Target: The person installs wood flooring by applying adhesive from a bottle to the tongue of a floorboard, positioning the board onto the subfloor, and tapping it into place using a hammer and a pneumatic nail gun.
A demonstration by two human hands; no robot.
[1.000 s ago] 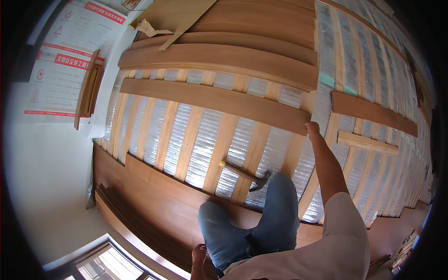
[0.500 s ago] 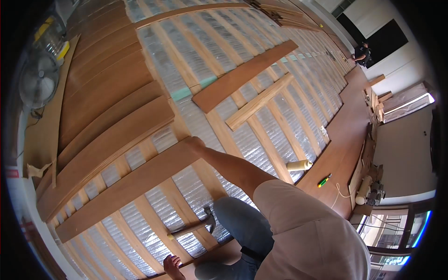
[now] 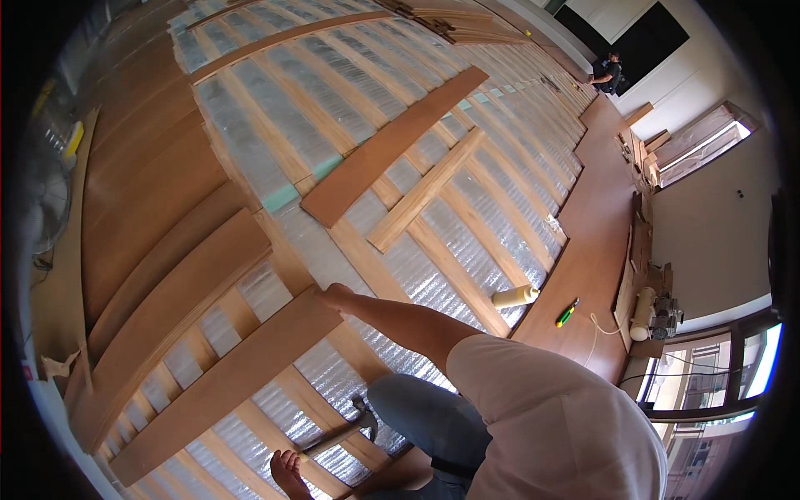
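Note:
A long brown floorboard [image 3: 225, 383] lies slantwise across the pale wooden battens [image 3: 358, 350], over silver foil sheeting. My right hand [image 3: 335, 298] grips its far right end, the thumb side hidden. Low in the view, my left hand [image 3: 287, 473] has loosely curled fingers held apart and appears to hold nothing. Close beside its fingertips is the handle end of a claw hammer [image 3: 337, 435], which rests across the battens by my knee. More brown floorboards [image 3: 175, 308] are stacked just left of the gripped one.
Ahead lie a loose floorboard [image 3: 392, 146] and a pale batten [image 3: 425, 190]. A cream bottle [image 3: 515, 297] and a green-handled tool [image 3: 567, 312] are to the right. A fan [image 3: 50, 204] stands far left. Another person [image 3: 607, 75] crouches at the far right.
The whole view has shifted, with the scene sitting lower and further left. My left hand has come nearer to the hammer's handle end. My right hand stays on the floorboard's end.

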